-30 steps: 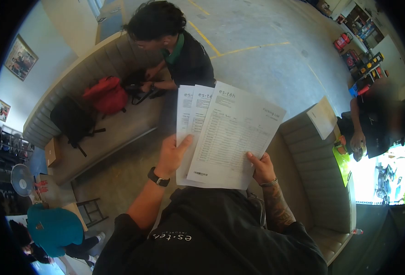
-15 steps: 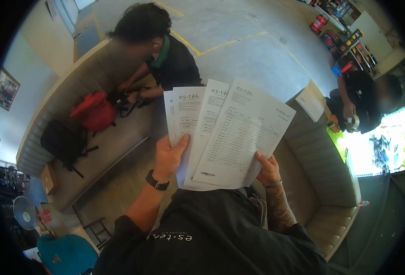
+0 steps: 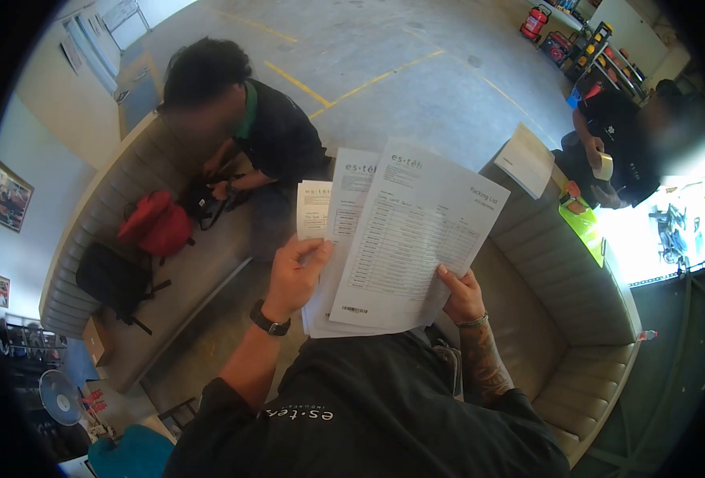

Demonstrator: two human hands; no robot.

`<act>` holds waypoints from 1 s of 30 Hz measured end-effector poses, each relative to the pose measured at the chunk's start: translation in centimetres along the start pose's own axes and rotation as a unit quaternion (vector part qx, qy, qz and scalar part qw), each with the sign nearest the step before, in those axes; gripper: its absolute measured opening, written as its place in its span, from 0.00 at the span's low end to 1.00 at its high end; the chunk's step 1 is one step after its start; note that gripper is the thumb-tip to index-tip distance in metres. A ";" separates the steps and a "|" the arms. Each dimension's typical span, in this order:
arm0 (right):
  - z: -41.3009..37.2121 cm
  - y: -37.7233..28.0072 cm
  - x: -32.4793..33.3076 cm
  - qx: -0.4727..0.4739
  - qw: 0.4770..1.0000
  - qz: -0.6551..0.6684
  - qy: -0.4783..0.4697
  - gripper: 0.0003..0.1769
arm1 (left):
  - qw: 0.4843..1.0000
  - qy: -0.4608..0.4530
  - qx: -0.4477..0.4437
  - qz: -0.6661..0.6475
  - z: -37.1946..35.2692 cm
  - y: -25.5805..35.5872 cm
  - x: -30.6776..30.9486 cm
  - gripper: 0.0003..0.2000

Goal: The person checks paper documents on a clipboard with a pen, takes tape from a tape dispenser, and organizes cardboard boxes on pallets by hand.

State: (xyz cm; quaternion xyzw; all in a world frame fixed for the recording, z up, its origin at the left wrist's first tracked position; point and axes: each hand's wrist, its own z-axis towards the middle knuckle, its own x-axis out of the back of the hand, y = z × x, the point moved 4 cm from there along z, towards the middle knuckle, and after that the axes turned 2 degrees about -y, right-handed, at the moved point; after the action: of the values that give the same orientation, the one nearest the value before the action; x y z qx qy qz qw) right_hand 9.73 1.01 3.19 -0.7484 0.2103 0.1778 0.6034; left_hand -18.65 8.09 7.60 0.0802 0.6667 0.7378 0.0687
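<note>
Several printed sheets are fanned out in front of my torso. On top, at the right, lies a packing list (image 3: pixel 408 239) with a printed table and a barcode; my right hand (image 3: pixel 462 299) grips its lower right edge, thumb on the front. Partly behind it shows a second printed sheet (image 3: pixel 350 191). At the far left a smaller-looking cream paper (image 3: pixel 314 211) sticks up, its lower part hidden behind my left hand (image 3: pixel 295 279). The left thumb and fingers pinch there, closed on the papers. More sheet edges show below the packing list.
On the left bench (image 3: pixel 161 311) lie a red backpack (image 3: pixel 157 225) and a black backpack (image 3: pixel 113 275), with a co-worker (image 3: pixel 276 131) bent over a black bag. Another co-worker (image 3: pixel 607 127) at right holds a tape roll (image 3: pixel 603 166) near a stack of paper (image 3: pixel 524 162).
The left papers have shifted: the cream paper now stands apart at left, and my left fingers are more curled. My right hand keeps its grip. The camera view has moved slightly.
</note>
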 end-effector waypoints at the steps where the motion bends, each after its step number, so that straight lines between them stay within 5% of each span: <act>1: 0.1 -0.5 0.5 0.000 1.000 0.001 0.000 0.18 | 1.000 0.000 0.000 0.001 0.2 0.1 -0.6 0.10; 10: 1.5 -5.2 5.2 -0.005 0.999 -0.026 -0.023 0.15 | 0.997 0.035 0.042 -0.056 1.6 0.1 -6.1 0.10; 13: 2.0 -6.3 6.9 -0.011 1.000 -0.009 -0.026 0.15 | 0.996 0.056 -0.036 -0.055 2.0 1.0 -8.2 0.14; 15: 2.2 -7.4 7.4 -0.015 0.999 0.012 -0.032 0.16 | 0.976 0.150 -0.093 -0.124 2.3 1.1 -9.0 0.19; 20: 2.4 -7.8 9.7 -0.011 0.999 0.028 -0.026 0.18 | 0.978 0.134 -0.060 -0.150 2.4 2.6 -11.7 0.29; 24: 2.0 -7.7 10.6 -0.006 1.000 0.002 -0.009 0.22 | 0.982 0.156 -0.084 -0.071 3.0 1.6 -11.9 0.26; 30: 1.7 -7.4 11.1 -0.021 1.000 0.003 0.017 0.20 | 0.989 0.049 0.022 -0.141 4.3 0.1 -12.6 0.14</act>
State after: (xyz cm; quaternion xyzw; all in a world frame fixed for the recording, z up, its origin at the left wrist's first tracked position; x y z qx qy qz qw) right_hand 23.05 2.92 3.22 -0.7634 0.2194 0.1711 0.5830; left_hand -5.41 9.68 7.79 -0.0493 0.6898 0.7090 0.1380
